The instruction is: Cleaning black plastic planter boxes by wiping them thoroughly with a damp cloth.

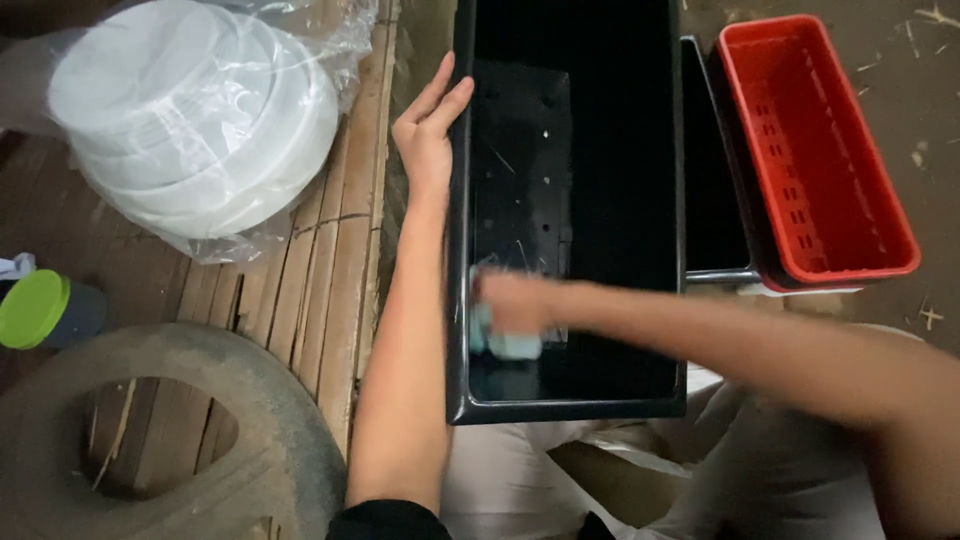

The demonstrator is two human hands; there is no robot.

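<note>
**Q:** so what's on the head cam, and how many of everything?

**A:** I count two hands, both mine. My left hand [428, 130] lies flat against the outside of the left wall of one long black planter box [570, 215], fingers [440, 90] stretched out and released, gripping nothing, just pressed on the rim. My right hand [512, 305] is down inside that box near its near end, fingers clenched on one pale blue cloth [510, 343] that touches the box floor. It's blurry, so no finer detail from me.

**Q:** and around it?

**A:** Right of the black box there's one red planter box [815, 150] sitting in another dark box [712, 180], so three boxes in all. Far left is one stack of white pots [195, 110] wrapped in a clear plastic bag; I can't count the pots inside it. Near left there's one container with a green lid [35, 308] and one grey ring-shaped thing [280, 420], both on the wooden slat surface [335, 260].
</note>
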